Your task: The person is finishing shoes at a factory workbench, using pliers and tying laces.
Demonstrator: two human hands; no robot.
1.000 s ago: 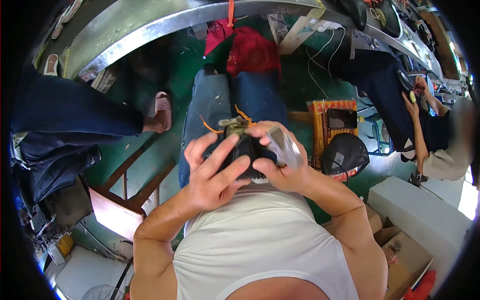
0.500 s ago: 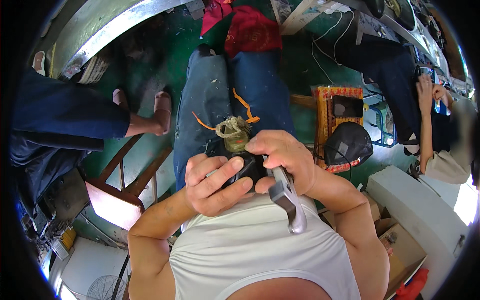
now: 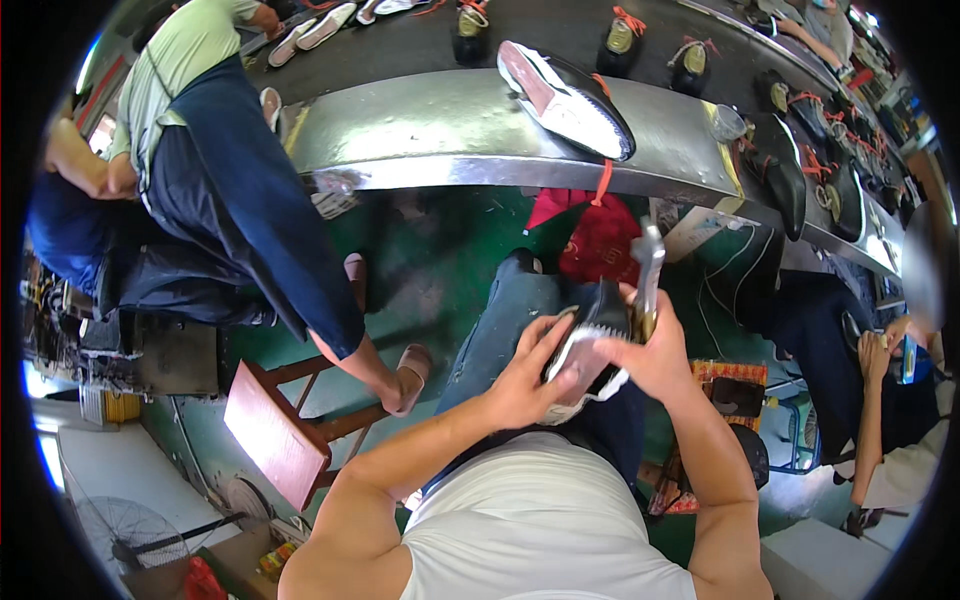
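In front of my lap, a black shoe (image 3: pixel 601 308) is tilted with its underside toward me, showing a pinkish-brown insole and a white, jagged edge. My left hand (image 3: pixel 528 372) grips it from the left side, fingers curled around it. My right hand (image 3: pixel 652 352) is closed around metal lasting pincers (image 3: pixel 650 262), the head pointing up and away. Its thumb lies against the shoe's underside. Beyond my knees, another black shoe (image 3: pixel 575 108) lies sideways on the bench's metal edge, its white underside showing and an orange lace hanging down.
The metal-edged bench (image 3: pixel 400 130) crosses ahead, with several laced shoes on it. A person in a dark apron (image 3: pixel 270 190) stands at left beside a wooden stool (image 3: pixel 275 430). Another person's hand (image 3: pixel 873 350) works at right. A red cloth (image 3: pixel 603 240) hangs below the bench.
The view has tipped up, bringing the bench into sight. The shoe has turned from laces-up to underside-up, farther from my chest. The pincers' head has swung from pointing toward me to pointing away.
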